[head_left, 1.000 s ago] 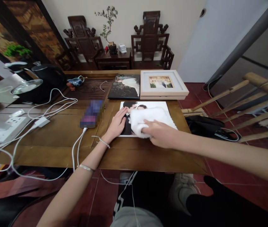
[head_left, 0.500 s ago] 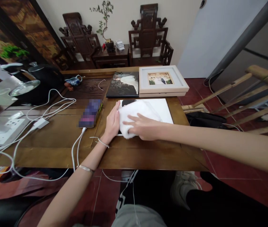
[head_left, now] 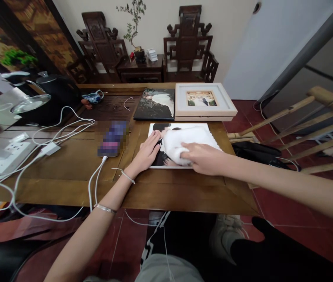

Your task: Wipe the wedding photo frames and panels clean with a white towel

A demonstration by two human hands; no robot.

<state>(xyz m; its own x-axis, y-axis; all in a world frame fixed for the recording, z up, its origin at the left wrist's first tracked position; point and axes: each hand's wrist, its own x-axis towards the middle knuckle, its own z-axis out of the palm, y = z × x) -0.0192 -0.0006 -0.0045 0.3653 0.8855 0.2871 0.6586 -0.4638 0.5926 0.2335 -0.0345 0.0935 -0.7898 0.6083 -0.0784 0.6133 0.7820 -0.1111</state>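
A photo panel [head_left: 159, 159] lies flat near the front edge of the wooden table, showing a figure in black against white. My left hand [head_left: 149, 149] rests on its left side, fingers stretched out over the picture. Bunched in my right hand [head_left: 203, 157] is a white cloth [head_left: 181, 141], which lies over the panel's middle and right and hides much of the picture. The right fingers are curled into the near edge of the cloth.
Behind the panel lie a dark photo panel [head_left: 157, 103] and a light wooden picture frame [head_left: 206, 102]. To the left are a phone [head_left: 112, 139] on a cable, a power strip [head_left: 6, 158], tangled white cables and a black kettle [head_left: 56, 94]. A bamboo chair [head_left: 295, 103] stands at right.
My right hand has moved the cloth rightward, uncovering the panel's left part. My left hand has shifted from the panel's left edge onto the picture.
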